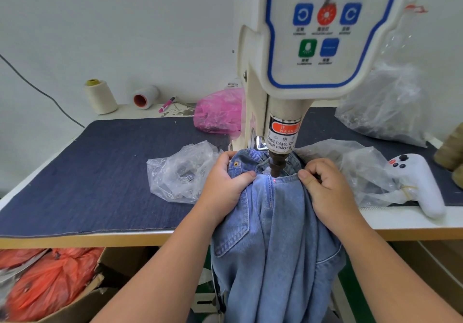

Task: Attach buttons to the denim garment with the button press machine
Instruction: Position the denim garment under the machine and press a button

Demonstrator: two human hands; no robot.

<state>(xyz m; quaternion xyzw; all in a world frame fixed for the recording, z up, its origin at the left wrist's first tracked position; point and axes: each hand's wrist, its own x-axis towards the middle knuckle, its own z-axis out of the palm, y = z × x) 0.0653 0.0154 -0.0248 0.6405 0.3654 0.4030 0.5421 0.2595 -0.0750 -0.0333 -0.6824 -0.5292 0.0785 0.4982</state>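
Observation:
A light blue denim garment (pixel 275 235) hangs over the table's front edge, its waistband lying under the button press machine (pixel 295 59). The dark punch (pixel 277 166) stands just above the waistband, with a red laser dot (pixel 274 180) on the denim below it. My left hand (pixel 225 182) grips the waistband left of the punch, thumb on top. My right hand (pixel 323 187) pinches the waistband to the right of it. A brass button (pixel 235 164) shows on the denim by my left fingers.
A dark blue cloth (pixel 100 172) covers the table. Clear plastic bags (pixel 183 172) lie on both sides of the machine, a pink bag (pixel 220 112) behind. Thread cones (pixel 100 95) stand at the back left. A white controller (pixel 421 182) rests at right. Orange bags (pixel 50 277) sit below.

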